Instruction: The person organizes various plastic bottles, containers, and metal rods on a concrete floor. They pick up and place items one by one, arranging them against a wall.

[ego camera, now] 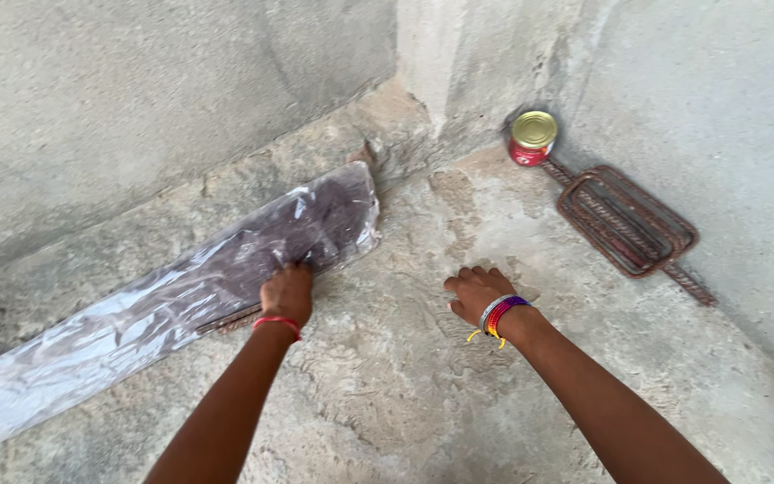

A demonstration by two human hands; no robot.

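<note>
A long dark slab in clear plastic wrap (181, 287) leans along the wall base at nine o'clock, looking stiff, heavy and slippery. The left hand (287, 294) pinches its lower edge, a sound hold. At three o'clock, the right hand (477, 291) rests flat, fingers spread, on the concrete floor (387, 385).

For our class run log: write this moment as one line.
left hand: gripping long clear-plastic-wrapped dark board | right hand: flat on rough grey concrete floor | red tin can: corner

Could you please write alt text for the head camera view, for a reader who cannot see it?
Seen from above, the left hand grips the edge of a long plastic-wrapped panel leaning against a concrete wall, while the right hand rests flat on the rough concrete floor. In the corner stand a small red tin and rusty bent steel bars.
</note>
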